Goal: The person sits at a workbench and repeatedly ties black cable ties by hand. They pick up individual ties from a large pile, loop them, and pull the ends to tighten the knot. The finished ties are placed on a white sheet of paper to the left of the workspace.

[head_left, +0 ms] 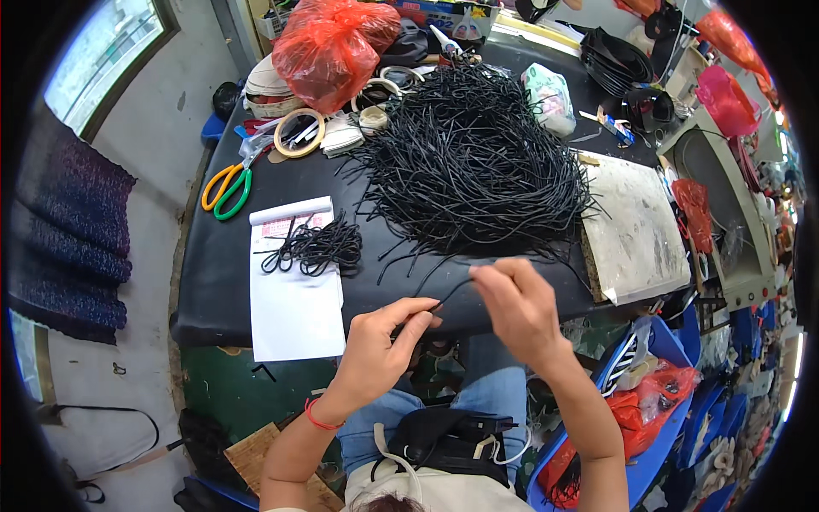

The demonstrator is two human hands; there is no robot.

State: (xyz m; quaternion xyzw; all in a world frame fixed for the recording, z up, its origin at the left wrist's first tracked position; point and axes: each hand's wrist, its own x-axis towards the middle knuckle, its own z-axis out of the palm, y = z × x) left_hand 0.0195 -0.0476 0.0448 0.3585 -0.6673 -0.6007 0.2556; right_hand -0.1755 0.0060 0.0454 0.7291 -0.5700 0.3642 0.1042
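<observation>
A cluttered black-topped worktable (213,282) carries a big heap of thin black cords (469,162) at twelve o'clock. At six o'clock, the left hand (375,346) and right hand (516,303) pinch one thin black cord (450,292) between them, near a white paper sheet (294,311) at nine o'clock.

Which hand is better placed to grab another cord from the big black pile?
Probably the right hand. It is nearer the pile, close to the loose ends at its near edge. The left hand sits lower, off the table edge. Both hands pinch one cord.
</observation>
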